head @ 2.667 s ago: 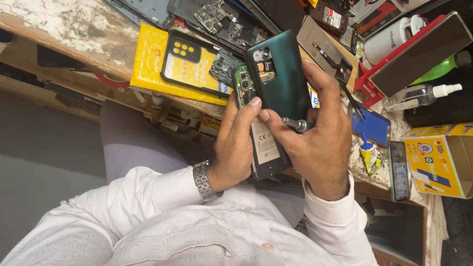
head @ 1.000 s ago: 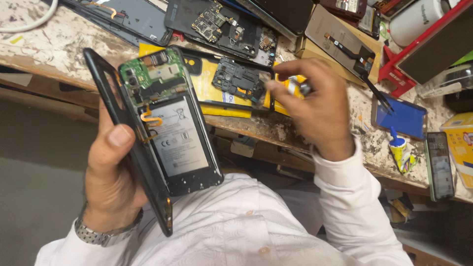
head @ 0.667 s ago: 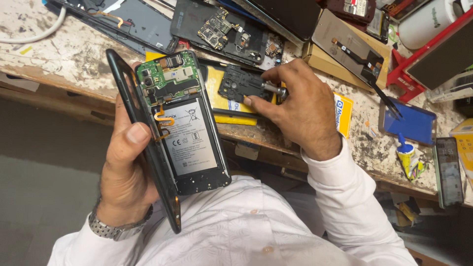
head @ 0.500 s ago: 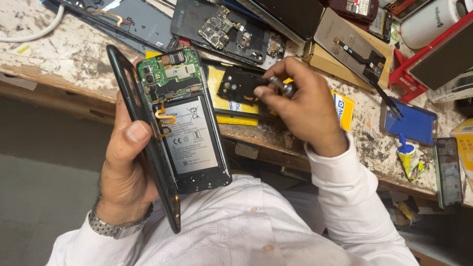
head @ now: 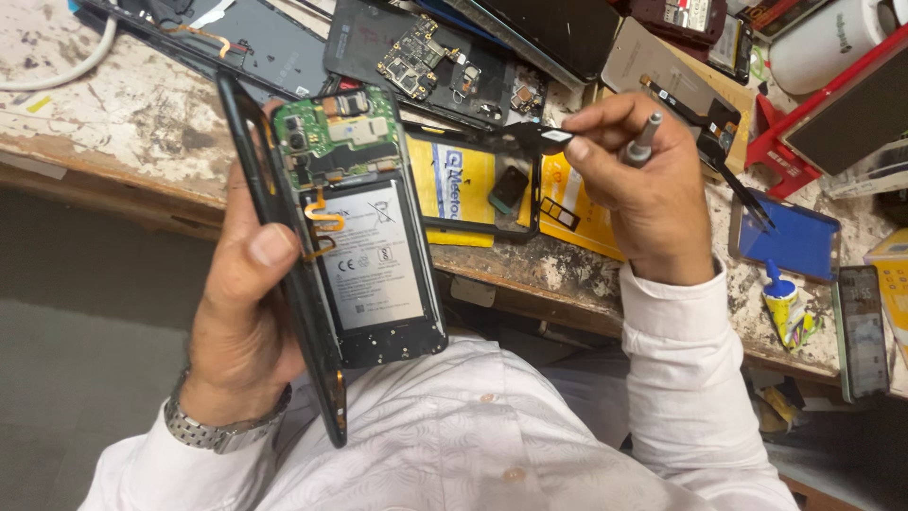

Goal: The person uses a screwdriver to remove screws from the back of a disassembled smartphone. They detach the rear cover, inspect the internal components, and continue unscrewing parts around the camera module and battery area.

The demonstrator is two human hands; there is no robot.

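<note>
My left hand [head: 241,312] grips an opened phone [head: 364,255] upright, its white-labelled battery and green circuit board facing me. A dark back cover [head: 320,369] sits edge-on along the phone's left side, held under my thumb. Over the bench, my right hand [head: 643,199] pinches a corner of a thin black plastic frame [head: 515,132] between thumb and forefinger, lifting that end. The same hand also holds a grey metal screwdriver [head: 645,137] against the palm.
The worn workbench [head: 123,123] carries a yellow package [head: 463,175] under the frame, a dismantled phone with exposed boards [head: 426,57], a blue pad [head: 785,241], a glue tube [head: 785,303], a dark phone [head: 859,331] and a red stand [head: 832,104].
My right hand went from working with the screwdriver on the black frame on the yellow package to pinching and raising the frame's corner. The left hand keeps the opened phone nearly still.
</note>
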